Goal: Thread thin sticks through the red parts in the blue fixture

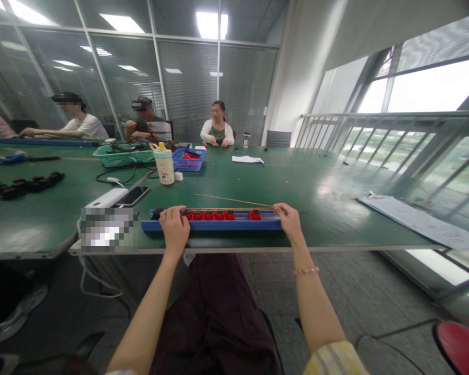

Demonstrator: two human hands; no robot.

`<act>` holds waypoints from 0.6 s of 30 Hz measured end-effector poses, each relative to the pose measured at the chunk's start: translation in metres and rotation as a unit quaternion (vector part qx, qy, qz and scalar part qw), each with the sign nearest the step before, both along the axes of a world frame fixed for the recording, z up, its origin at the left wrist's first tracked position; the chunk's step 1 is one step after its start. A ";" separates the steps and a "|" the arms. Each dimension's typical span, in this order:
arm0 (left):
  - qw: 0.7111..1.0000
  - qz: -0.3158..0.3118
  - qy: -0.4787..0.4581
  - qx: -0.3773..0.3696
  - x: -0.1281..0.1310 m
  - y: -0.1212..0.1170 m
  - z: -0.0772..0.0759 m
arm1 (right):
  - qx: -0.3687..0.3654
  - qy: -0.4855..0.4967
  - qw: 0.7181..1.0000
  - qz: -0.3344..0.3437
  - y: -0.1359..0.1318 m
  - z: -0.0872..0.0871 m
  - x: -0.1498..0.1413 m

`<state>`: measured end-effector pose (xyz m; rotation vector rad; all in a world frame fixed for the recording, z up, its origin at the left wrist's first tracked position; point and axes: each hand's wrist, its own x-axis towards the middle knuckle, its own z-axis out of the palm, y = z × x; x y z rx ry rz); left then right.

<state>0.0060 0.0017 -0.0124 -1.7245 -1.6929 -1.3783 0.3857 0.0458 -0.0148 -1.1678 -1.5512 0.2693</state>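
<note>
Passing left fingers (174, 212), meeting right fingers (280, 208): blue tray (226, 225)

Head view: left hand (174, 225) on the left part of a blue tray (214, 225) holding red blocks (219, 215); right hand (287, 219) at its right end, fingers at a thin rod (230, 199); yellow-lidded cup (164, 165) standing beyond, beside a blue basket (189, 164).

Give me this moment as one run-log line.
left hand: on blue tray, left part | right hand: at tray's right end, by tip of thin stick | red blocks: in tray | bottle: upright
</note>
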 end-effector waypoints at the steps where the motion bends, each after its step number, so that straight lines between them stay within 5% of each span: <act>1: 1.000 0.000 0.003 -0.002 0.000 0.000 0.000 | -0.001 -0.002 1.000 -0.002 0.000 0.000 0.000; 18: 1.000 0.019 0.012 0.000 0.002 -0.002 0.003 | -0.001 -0.001 1.000 0.004 -0.001 0.002 -0.007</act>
